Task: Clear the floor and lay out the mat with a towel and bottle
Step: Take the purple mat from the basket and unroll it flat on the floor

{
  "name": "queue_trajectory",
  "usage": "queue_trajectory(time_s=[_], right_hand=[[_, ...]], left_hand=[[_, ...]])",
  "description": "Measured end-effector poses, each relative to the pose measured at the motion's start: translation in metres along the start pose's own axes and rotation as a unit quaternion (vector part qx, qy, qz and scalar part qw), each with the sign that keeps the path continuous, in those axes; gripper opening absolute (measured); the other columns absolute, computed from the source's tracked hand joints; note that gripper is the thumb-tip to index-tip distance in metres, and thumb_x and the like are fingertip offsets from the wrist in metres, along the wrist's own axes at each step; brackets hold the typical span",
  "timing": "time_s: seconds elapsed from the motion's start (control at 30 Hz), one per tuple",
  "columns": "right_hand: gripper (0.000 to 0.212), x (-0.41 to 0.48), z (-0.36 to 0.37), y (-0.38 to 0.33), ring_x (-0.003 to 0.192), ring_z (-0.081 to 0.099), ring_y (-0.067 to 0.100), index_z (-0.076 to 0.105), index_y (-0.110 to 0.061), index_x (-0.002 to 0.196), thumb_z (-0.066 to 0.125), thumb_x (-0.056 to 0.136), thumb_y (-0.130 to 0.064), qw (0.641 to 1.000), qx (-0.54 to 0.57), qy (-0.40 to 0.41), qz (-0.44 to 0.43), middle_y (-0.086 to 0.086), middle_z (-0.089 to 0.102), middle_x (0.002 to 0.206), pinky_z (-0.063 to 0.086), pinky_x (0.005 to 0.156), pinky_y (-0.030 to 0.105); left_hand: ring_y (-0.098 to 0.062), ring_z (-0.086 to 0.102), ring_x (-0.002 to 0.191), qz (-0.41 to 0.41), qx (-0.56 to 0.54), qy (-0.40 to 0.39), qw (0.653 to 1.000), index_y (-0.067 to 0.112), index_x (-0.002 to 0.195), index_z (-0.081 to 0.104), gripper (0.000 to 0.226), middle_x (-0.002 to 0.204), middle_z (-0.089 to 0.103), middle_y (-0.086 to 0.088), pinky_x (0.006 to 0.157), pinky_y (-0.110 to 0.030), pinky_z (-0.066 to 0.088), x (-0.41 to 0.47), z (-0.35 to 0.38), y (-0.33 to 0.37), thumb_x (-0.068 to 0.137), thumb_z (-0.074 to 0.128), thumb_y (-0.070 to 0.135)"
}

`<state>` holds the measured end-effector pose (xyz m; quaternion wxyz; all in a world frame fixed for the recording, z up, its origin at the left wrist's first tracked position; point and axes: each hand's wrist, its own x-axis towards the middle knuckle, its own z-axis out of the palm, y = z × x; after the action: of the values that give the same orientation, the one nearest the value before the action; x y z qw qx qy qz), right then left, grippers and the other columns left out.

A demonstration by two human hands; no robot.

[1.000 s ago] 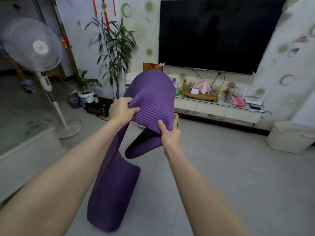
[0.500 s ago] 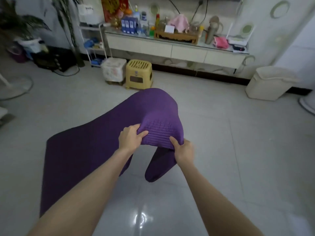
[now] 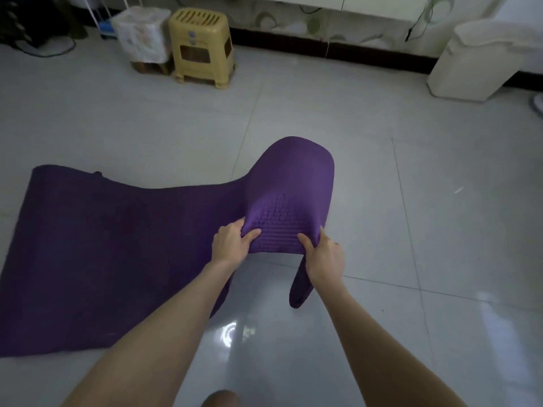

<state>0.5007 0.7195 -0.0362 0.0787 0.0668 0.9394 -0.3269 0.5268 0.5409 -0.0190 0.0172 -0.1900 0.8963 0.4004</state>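
A purple mat (image 3: 111, 248) lies mostly flat on the tiled floor at the left, its right end arched up off the tiles. My left hand (image 3: 232, 242) pinches the near left corner of that raised end. My right hand (image 3: 323, 257) grips the near right corner, where a flap of the mat hangs down beside my wrist. The raised part shows a ribbed underside. No towel or bottle is in view.
A yellow plastic stool (image 3: 202, 45) and a white covered stool (image 3: 144, 36) stand at the back by the TV cabinet. A cream bin (image 3: 482, 60) sits at the back right. Glossy grey tiles (image 3: 440, 201) spread to the right of the mat.
The mat has come down from chest height and most of it now lies flat on the floor to the left. Both hands lowered with its end, and the view tilted downward.
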Motion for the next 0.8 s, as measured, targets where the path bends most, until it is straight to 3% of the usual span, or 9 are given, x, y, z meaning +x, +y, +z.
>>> queue_trajectory(time_s=[0.13,0.27,0.43,0.63,0.8], right_hand=[[0.056,-0.008,0.05,0.058,0.103,0.06,0.037,0.049,-0.006,0.132,0.047,0.096,-0.047,0.999,-0.009,-0.016,0.035,0.018,0.067,0.111,0.044,0.082,0.038],[0.06,-0.013,0.087,0.099,0.105,0.06,0.036,0.048,-0.002,0.134,0.045,0.095,-0.048,0.997,-0.028,-0.041,0.056,0.019,0.066,0.115,0.047,0.085,0.039],[0.069,-0.003,0.12,0.116,0.111,0.057,0.038,0.036,-0.002,0.145,0.044,0.096,-0.049,0.996,-0.075,-0.043,0.02,0.022,0.063,0.122,0.042,0.091,0.041],[0.07,0.005,0.133,0.127,0.104,0.06,0.035,0.052,-0.008,0.117,0.064,0.077,-0.063,0.997,-0.068,-0.014,0.011,0.013,0.065,0.109,0.049,0.084,0.043],[0.097,0.014,0.136,0.137,0.126,0.039,0.036,0.03,-0.016,0.144,0.064,0.071,-0.07,0.997,-0.072,0.01,0.023,0.012,0.04,0.14,0.035,0.102,0.046]], left_hand=[[-0.027,0.064,0.09,0.001,0.003,-0.042,0.999,0.011,0.109,0.065,0.028,0.095,0.071,-0.004,0.073,-0.027,0.037,0.001,0.054,-0.049,0.092,0.059,0.033],[-0.034,0.063,0.098,-0.004,0.003,-0.066,0.998,0.012,0.116,0.062,0.034,0.104,0.07,-0.01,0.082,-0.035,0.045,-0.005,0.101,-0.095,0.091,0.059,0.035],[-0.038,0.061,0.098,-0.008,0.004,-0.044,0.999,0.012,0.112,0.063,0.035,0.102,0.07,-0.014,0.084,-0.039,0.046,0.003,0.13,-0.142,0.09,0.061,0.038],[-0.038,0.06,0.098,0.007,0.017,-0.018,1.0,0.008,0.109,0.062,0.035,0.101,0.07,-0.015,0.081,-0.036,0.041,0.009,0.14,-0.174,0.09,0.061,0.037],[-0.034,0.062,0.092,0.02,0.026,-0.024,0.999,0.006,0.098,0.063,0.03,0.096,0.07,-0.012,0.072,-0.03,0.037,0.005,0.145,-0.186,0.09,0.061,0.035]])
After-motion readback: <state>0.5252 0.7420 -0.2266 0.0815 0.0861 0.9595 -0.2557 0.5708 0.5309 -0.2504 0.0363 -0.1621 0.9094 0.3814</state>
